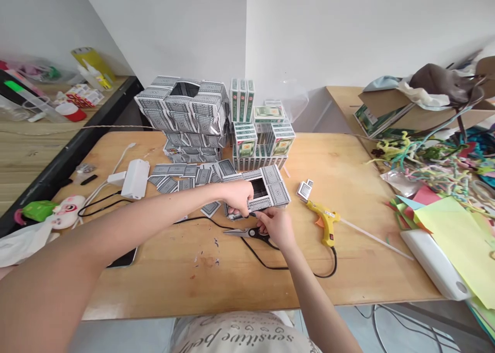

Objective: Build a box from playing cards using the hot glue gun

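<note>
A flat box-like piece built from grey patterned playing cards [276,190], with a dark rectangular opening, lies on the wooden table. My left hand [238,196] is closed on its front left part, fingers bent at the edge of the opening. At the front edge, my right hand [276,227] has its fingers pinched together against the piece; whatever small thing they hold is hidden. Black-handled scissors [242,233] lie just below my right hand, blades pointing left. Loose grey cards [185,178] are spread to the left of the piece.
Behind stand a stacked card structure [201,108] and green-and-white card boxes [247,141]. A yellow glue gun [328,224] with a black cord lies right, near a small folded card piece [304,189]. A white power strip [135,179] is left; coloured paper [456,245] is far right.
</note>
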Demonstrator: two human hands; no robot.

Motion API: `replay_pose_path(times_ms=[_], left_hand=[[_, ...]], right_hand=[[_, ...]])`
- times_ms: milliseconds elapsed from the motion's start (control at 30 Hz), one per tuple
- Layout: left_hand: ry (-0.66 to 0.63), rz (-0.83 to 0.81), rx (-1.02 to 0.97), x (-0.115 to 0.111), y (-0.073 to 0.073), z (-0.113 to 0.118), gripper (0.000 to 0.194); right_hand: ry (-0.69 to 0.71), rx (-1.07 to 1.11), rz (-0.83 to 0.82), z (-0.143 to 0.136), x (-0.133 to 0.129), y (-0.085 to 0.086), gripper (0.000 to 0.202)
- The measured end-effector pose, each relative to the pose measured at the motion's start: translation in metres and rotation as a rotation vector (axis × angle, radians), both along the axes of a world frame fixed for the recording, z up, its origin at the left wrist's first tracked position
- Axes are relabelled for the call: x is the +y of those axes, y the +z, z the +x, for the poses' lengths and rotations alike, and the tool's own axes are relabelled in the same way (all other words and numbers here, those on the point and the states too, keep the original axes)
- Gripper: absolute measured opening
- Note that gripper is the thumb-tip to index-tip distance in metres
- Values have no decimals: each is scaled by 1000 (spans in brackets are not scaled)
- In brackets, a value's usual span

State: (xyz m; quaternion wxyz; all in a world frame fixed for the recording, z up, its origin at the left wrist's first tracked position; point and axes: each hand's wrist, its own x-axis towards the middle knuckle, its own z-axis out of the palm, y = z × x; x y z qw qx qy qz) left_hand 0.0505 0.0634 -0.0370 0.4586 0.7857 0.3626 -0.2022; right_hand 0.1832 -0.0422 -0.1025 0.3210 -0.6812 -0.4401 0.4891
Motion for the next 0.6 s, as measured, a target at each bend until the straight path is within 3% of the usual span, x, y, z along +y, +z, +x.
replay_pose_path(times_ms=[200,600], left_hand=[[-29,-146,11,3,0,0,10],[51,-216,140,17,-6,5,24]], right_hand=[[164,-95,70,20,8,1,27],[232,-188,166,24,9,-6,32]])
